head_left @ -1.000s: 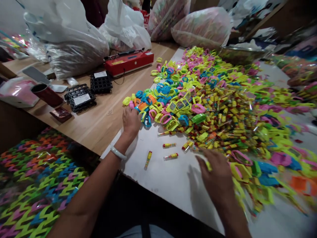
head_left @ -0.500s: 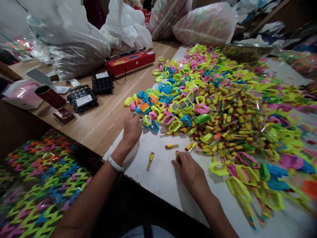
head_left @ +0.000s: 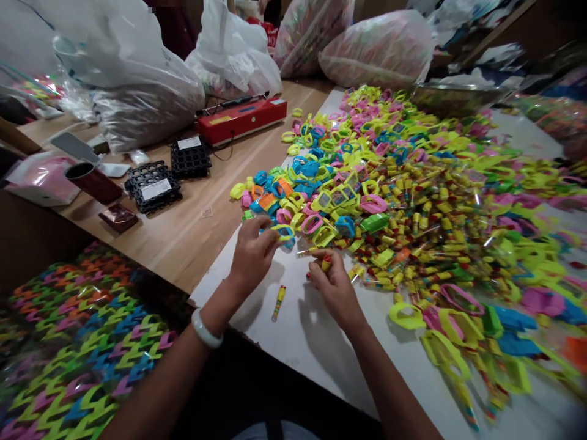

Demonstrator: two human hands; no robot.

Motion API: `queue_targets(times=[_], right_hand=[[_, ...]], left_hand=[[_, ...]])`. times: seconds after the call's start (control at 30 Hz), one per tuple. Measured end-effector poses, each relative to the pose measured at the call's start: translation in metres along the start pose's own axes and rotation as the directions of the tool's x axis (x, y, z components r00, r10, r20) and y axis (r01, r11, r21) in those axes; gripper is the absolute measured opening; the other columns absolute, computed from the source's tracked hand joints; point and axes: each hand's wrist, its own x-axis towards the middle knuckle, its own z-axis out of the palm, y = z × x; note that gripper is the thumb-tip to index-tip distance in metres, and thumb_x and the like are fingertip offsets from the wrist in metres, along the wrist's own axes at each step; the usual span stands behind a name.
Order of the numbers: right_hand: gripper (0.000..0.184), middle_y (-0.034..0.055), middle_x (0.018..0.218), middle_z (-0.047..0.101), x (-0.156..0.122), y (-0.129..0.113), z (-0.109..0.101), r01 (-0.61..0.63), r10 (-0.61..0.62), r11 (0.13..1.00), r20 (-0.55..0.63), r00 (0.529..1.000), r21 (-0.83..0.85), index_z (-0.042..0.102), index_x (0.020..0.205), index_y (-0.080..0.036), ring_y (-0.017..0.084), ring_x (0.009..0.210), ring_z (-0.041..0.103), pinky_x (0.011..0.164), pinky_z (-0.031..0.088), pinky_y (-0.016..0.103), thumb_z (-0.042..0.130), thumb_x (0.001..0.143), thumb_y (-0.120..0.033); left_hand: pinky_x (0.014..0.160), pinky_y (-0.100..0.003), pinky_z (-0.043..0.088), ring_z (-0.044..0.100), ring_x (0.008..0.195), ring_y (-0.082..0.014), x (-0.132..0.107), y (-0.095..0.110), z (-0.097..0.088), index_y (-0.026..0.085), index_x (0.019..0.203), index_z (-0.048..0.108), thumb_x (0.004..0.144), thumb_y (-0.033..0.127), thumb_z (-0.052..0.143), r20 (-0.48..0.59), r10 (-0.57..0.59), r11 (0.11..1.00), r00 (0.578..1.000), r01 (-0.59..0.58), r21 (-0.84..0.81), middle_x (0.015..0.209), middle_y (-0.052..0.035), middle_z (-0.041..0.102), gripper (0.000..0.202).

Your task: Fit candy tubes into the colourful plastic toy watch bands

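My left hand (head_left: 254, 252), with a pale bangle on its wrist, is closed in a pinch on a yellow-green toy watch (head_left: 281, 228), mostly hidden by the fingers. Held between the thumb and fingers of my right hand (head_left: 334, 282) is a small yellow tube with a red cap (head_left: 326, 263). Both hands are raised over the white board (head_left: 293, 342), at the near edge of the pile. Between them, a single loose tube (head_left: 279, 302) lies on the board. Another tube lies behind my right fingertips, largely covered.
A heap of coloured toy watches (head_left: 339, 195) and a mound of small tubes (head_left: 431, 226) spread to the right. A red sealing machine (head_left: 243, 120), black plastic trays (head_left: 153, 188) and a dark cup (head_left: 94, 181) stand on the wooden table. Stuffed bags (head_left: 147, 91) line the back.
My left hand has lifted a yellow-green toy watch from the pile's edge and moved right. My right hand has risen forward and left, with the tube in its fingers.
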Motion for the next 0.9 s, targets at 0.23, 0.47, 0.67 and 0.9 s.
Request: queue_targets(times=[0.23, 0.47, 0.67, 0.9], right_hand=[[0.04, -0.0068, 0.066, 0.04, -0.017, -0.005, -0.002, -0.246, 0.07, 0.874, 0.392, 0.917, 0.42, 0.053, 0.112, -0.02, 0.007, 0.052, 0.032, 0.047, 0.023, 0.023, 0.061, 0.085, -0.049], [0.032, -0.011, 0.057, 0.038, -0.038, -0.007, 0.027, -0.288, 0.182, 0.814, 0.249, 0.951, 0.505, 0.045, 0.095, -0.022, 0.005, 0.045, 0.031, 0.042, 0.023, 0.019, 0.059, 0.087, -0.051], [0.033, -0.01, 0.059, 0.035, -0.045, -0.008, 0.024, -0.298, 0.18, 0.878, 0.317, 0.931, 0.375, 0.044, 0.089, -0.022, 0.006, 0.045, 0.031, 0.042, 0.026, 0.019, 0.05, 0.091, -0.055], [0.021, 0.0064, 0.102, 0.064, -0.051, -0.006, 0.002, 0.288, -0.238, 0.94, 0.252, 0.938, -0.183, 0.055, 0.112, -0.023, 0.018, 0.091, 0.061, 0.08, 0.05, 0.031, 0.046, 0.095, -0.03]], left_hand=[[0.092, -0.032, 0.048, 0.06, 0.104, -0.0186, -0.054, 0.035, -0.017, 0.019, 0.088, 0.065, 0.088, 0.023, 0.06, 0.316, -0.245, 0.747, 0.916, 0.387, -0.54, 0.11, -0.0076, 0.061, 0.006], [0.097, -0.04, 0.049, 0.054, 0.117, -0.023, -0.083, 0.053, -0.005, 0.023, 0.122, 0.047, 0.089, 0.033, 0.058, 0.177, -0.36, 0.772, 0.916, 0.399, -0.494, 0.125, -0.0111, 0.053, 0.036], [0.089, -0.036, 0.052, 0.061, 0.102, -0.0205, -0.081, 0.046, -0.018, 0.022, 0.118, 0.056, 0.088, 0.033, 0.06, 0.205, -0.249, 0.902, 0.947, 0.303, -0.308, 0.108, -0.0087, 0.062, 0.032], [0.048, -0.022, 0.044, 0.054, 0.054, -0.01, -0.076, 0.052, -0.026, 0.018, 0.092, 0.067, 0.09, 0.047, 0.053, 0.386, -0.59, 0.573, 0.709, 0.704, -0.418, 0.072, 0.0005, 0.062, 0.032]])
